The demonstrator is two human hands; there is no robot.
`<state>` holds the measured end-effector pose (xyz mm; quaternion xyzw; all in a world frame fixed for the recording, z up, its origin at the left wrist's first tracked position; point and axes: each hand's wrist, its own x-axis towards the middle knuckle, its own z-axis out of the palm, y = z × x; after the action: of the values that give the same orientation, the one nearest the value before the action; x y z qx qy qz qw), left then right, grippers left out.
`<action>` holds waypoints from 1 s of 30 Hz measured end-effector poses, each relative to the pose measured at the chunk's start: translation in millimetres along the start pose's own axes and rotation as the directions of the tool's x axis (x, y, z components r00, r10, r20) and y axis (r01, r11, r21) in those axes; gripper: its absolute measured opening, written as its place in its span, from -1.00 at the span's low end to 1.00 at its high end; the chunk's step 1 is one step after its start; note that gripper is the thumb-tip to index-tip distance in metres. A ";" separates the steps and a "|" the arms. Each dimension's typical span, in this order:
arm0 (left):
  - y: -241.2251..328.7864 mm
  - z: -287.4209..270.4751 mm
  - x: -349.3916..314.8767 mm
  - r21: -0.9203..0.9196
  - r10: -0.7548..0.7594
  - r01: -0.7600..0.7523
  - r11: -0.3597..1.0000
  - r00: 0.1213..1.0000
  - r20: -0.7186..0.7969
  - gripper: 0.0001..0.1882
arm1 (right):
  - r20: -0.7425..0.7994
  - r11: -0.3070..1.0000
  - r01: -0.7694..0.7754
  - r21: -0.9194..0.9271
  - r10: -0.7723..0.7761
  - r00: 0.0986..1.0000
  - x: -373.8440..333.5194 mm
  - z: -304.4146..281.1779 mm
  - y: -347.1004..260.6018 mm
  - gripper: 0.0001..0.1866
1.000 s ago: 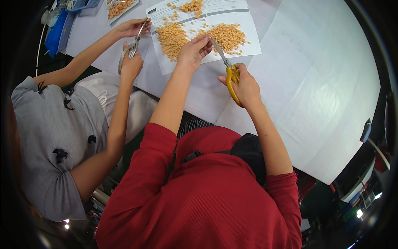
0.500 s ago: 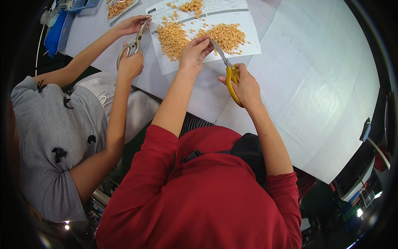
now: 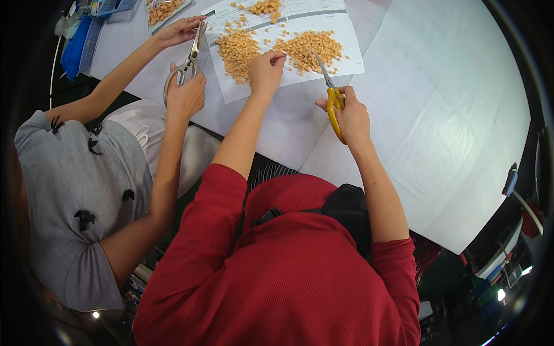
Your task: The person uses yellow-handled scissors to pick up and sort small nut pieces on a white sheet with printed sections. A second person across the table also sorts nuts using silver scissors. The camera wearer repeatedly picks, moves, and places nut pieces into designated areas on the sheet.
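Note:
Yellow-handled scissors (image 3: 333, 102) are in my right hand (image 3: 353, 117), which is closed round their handles; the blades point up toward the far side, beside the right pile of small orange-tan pieces (image 3: 311, 49). My left hand (image 3: 266, 74) is over the paper between that pile and the left pile of similar pieces (image 3: 235, 55). Its fingers are curled in a pinch, and whatever lies between the tips is hidden. Both piles rest on a printed white sheet (image 3: 346, 66). A gap separates the scissor blades from my left fingertips.
Larger orange-tan chunks (image 3: 264, 7) lie at the sheet's far edge. A co-worker in grey on my left holds metal scissors (image 3: 187, 66). Beyond them are a clear bag of orange pieces (image 3: 163, 11) and blue baskets (image 3: 86, 43). The white table (image 3: 438, 132) extends right.
My right hand and the yellow-handled scissors have moved right, away from my left hand. My left hand has turned palm-down with its fingers curled in. The co-worker's scissors have shifted slightly.

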<state>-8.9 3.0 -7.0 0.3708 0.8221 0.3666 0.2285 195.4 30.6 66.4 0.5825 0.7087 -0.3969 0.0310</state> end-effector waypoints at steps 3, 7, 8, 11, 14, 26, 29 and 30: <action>5.7 8.1 -1.7 0.097 0.005 -0.010 0.995 0.999 0.045 -0.87 | 0.009 1.000 -0.017 0.018 0.017 1.000 0.7 -0.7 1.2 -0.30; 14.8 17.2 -6.3 0.189 0.032 -0.040 0.981 0.998 0.044 -0.92 | -0.011 0.999 -0.020 0.031 0.020 1.000 1.0 0.2 4.3 -0.29; 13.0 18.6 -6.0 0.217 0.084 -0.092 0.972 0.995 0.048 -0.91 | -0.010 0.999 -0.016 0.035 0.017 1.000 0.9 0.1 4.0 -0.29; 3.4 25.4 -4.8 0.259 0.184 -0.195 0.946 0.981 0.065 -0.85 | -0.012 0.999 0.003 0.041 -0.003 1.000 0.3 0.6 3.3 -0.30; 0.4 28.6 -4.3 0.049 0.043 -0.045 0.998 0.997 0.060 -0.82 | -0.012 0.999 0.030 0.038 -0.029 0.999 -0.9 1.7 1.7 -0.30; 26.6 2.2 -4.2 -0.729 -0.444 0.562 0.391 0.809 0.386 -0.80 | 0.066 0.995 0.100 0.023 -0.101 0.993 -8.0 0.2 -12.1 -0.29; 26.1 2.2 -4.7 -0.730 -0.441 0.557 0.396 0.813 0.381 -0.80 | 0.076 0.995 0.097 0.005 -0.097 0.992 -8.2 -0.1 -13.5 -0.29; 26.4 2.0 -5.3 -0.731 -0.439 0.557 0.394 0.813 0.383 -0.80 | 0.079 0.996 0.091 -0.004 -0.090 0.993 -8.2 -1.1 -14.4 -0.29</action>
<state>7.3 11.8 12.8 -0.0196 0.6113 0.5929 0.5238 186.2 24.6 78.9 0.5336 0.7341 -0.4178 0.0429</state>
